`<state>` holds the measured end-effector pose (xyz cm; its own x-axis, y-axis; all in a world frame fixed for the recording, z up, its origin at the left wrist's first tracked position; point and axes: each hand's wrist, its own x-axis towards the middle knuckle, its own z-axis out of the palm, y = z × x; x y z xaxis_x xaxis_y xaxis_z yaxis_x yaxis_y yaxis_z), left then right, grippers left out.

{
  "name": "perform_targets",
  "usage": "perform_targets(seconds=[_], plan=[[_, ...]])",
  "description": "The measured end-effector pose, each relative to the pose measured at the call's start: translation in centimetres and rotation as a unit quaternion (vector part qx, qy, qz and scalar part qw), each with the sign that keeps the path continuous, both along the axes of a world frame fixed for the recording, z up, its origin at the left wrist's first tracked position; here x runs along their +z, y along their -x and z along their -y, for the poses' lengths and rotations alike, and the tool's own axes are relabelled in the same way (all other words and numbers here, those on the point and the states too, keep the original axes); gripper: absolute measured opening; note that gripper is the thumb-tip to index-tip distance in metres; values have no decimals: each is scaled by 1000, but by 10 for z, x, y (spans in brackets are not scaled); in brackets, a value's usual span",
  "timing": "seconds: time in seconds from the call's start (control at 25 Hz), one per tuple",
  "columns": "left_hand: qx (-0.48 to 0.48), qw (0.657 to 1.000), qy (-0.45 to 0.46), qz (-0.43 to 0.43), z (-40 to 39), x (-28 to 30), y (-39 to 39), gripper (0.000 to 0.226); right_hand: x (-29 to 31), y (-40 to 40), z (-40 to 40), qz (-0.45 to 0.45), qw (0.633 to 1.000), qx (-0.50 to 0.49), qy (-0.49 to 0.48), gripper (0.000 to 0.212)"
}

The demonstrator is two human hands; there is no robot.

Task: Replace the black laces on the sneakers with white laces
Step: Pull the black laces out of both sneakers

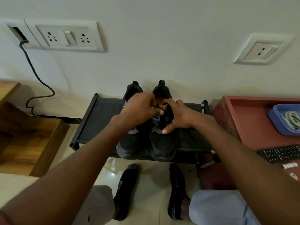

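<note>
Sneakers (pixel 146 140): two dark ones sat side by side on a black rack (pixel 95 120).
Left hand (pixel 141 109): pinched a black lace (pixel 159 109) above the right sneaker.
Right hand (pixel 178 117): fingers spread, steadied that sneaker's side.
White laces (pixel 292 120): lay in a blue tray (pixel 276 117), far right.

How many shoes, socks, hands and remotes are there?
Shoes: 2
Socks: 2
Hands: 2, left, right
Remotes: 1
Total: 7
</note>
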<state>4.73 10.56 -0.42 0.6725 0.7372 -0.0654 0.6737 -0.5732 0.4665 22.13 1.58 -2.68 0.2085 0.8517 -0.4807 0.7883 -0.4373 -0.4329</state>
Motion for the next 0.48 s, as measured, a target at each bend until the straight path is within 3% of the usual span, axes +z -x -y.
perform_targets(seconds=[0.08,0.16,0.24,0.32,0.36,0.4,0.44,0.48], plan=[[-18,995,-64,-69,6,-5,-5,33,0,0,-1,1,1000,0,1,123],[-18,994,-94,-47,8,-4,-6,27,1,0,-1,1,1000,-2,2,123],[0,996,-89,0,8,4,-8,28,1,0,0,0,1000,-4,2,126],[38,988,-68,131,5,18,-7,29,2,0,0,-4,1000,-6,4,130],[60,964,6,260,0,27,-4,29,2,0,0,-6,1000,-6,5,130],[72,905,123,401,-3,37,0,30,2,0,0,-6,1000,-5,6,130],[83,821,251,505,-3,43,3,32,2,0,0,-6,1000,-4,5,129],[100,766,338,538,-3,42,5,33,2,0,0,-5,1000,-4,5,129]])
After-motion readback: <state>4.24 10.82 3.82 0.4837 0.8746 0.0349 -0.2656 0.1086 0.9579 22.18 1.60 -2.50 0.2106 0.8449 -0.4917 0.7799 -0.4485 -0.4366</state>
